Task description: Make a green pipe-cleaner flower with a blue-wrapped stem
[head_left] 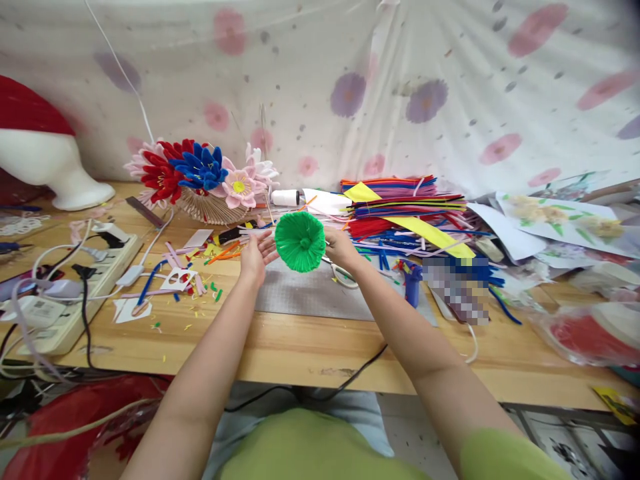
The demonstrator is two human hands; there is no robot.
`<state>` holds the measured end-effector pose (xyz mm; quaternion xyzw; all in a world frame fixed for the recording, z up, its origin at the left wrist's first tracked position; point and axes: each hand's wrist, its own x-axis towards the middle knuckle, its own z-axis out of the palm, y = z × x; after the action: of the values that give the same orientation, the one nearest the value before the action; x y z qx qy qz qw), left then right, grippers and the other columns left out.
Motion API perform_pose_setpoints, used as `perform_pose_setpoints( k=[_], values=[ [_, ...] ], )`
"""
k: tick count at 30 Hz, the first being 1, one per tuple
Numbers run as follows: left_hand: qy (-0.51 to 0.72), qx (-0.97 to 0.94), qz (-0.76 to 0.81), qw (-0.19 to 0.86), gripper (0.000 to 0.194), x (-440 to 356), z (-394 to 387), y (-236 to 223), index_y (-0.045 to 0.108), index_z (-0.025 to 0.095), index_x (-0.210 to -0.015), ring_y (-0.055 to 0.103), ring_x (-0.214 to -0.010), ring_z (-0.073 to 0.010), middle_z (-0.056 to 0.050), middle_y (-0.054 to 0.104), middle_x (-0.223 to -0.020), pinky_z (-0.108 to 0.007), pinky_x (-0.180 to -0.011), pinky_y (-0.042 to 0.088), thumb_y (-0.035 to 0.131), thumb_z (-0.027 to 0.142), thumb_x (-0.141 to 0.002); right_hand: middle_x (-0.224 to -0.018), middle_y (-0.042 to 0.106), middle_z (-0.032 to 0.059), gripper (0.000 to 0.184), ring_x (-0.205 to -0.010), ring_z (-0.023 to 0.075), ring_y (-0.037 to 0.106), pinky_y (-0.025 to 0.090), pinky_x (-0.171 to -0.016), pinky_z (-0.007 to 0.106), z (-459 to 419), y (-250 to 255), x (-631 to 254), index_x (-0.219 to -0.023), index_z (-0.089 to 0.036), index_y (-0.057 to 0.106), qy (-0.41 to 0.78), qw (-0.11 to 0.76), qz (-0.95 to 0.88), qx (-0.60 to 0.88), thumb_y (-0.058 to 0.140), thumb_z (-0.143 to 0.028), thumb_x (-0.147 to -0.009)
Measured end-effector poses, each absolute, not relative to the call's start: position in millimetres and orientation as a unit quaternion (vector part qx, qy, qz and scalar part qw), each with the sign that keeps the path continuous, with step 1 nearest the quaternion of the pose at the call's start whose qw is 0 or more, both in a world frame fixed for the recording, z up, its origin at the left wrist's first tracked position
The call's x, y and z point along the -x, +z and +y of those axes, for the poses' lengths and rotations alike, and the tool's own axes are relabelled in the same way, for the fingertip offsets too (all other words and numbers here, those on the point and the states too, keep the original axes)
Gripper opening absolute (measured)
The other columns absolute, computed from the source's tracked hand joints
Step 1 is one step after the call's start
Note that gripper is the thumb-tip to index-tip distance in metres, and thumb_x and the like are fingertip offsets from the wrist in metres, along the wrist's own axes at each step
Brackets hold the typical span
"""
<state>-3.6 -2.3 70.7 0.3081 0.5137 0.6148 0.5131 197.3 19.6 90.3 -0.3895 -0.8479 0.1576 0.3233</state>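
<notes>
A round, cupped green leaf made of chenille stems is held up over the grey cutting mat. My right hand is closed at its right edge, and the fingertips are partly hidden behind the leaf. To the left of the leaf, my left hand is open with its fingers apart, the tips close to the leaf's edge. A blue glue gun stands at the mat's right end.
Chenille stem bundles lie at the back. A fan with chenille flowers stands back left, near a white mannequin head. A power strip with cables lies left; scraps litter the table. Plastic-wrapped goods sit right.
</notes>
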Motion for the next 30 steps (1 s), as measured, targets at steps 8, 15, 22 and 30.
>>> perform_pose_setpoints(
  k=[8, 15, 22, 30],
  values=[
    [0.610, -0.526, 0.475, 0.355, 0.027, -17, -27, 89, 0.056, 0.019, -0.078, 0.055, -0.070, -0.0125, -0.002, 0.060, -0.076, -0.023, -0.062, 0.043, 0.059, 0.045, -0.070, -0.084, 0.064, 0.0034, 0.019, -0.082, 0.0171, 0.055, 0.041, -0.075, 0.028, 25, 83, -202, -0.076, -0.020, 0.064, 0.172, 0.310, -0.855, 0.379, 0.045, -0.015, -0.074],
    [0.531, -0.598, 0.483, 0.356, 0.025, -43, -29, 84, 0.053, 0.020, -0.076, 0.054, -0.068, -0.0140, -0.002, 0.059, -0.073, -0.026, -0.063, 0.040, 0.050, 0.045, -0.078, -0.081, 0.063, 0.0051, 0.021, -0.080, 0.0170, 0.054, 0.041, -0.074, 0.027, 25, 75, -201, -0.076, -0.020, 0.064, 0.145, 0.297, -0.876, 0.353, 0.044, -0.019, -0.079],
    [0.508, -0.627, 0.547, 0.223, 0.027, -39, -21, 85, 0.046, 0.021, -0.066, 0.050, -0.065, -0.0158, -0.002, 0.051, -0.064, -0.028, -0.064, 0.036, 0.038, 0.039, -0.085, -0.084, 0.064, 0.0074, 0.022, -0.082, 0.0181, 0.055, 0.040, -0.076, 0.028, 22, 79, -201, -0.081, -0.020, 0.066, 0.103, 0.275, -0.886, 0.360, 0.044, -0.019, -0.080],
    [0.467, -0.473, 0.718, 0.209, 0.047, 60, -5, 71, 0.041, 0.021, -0.049, 0.054, -0.063, -0.0196, -0.004, 0.045, -0.049, -0.031, -0.062, 0.039, 0.026, 0.046, -0.085, -0.083, 0.064, 0.0022, 0.021, -0.082, 0.0179, 0.056, 0.043, -0.077, 0.030, 23, 94, -215, -0.074, -0.022, 0.066, 0.172, 0.379, -0.821, 0.391, 0.046, -0.020, -0.077]
  ],
)
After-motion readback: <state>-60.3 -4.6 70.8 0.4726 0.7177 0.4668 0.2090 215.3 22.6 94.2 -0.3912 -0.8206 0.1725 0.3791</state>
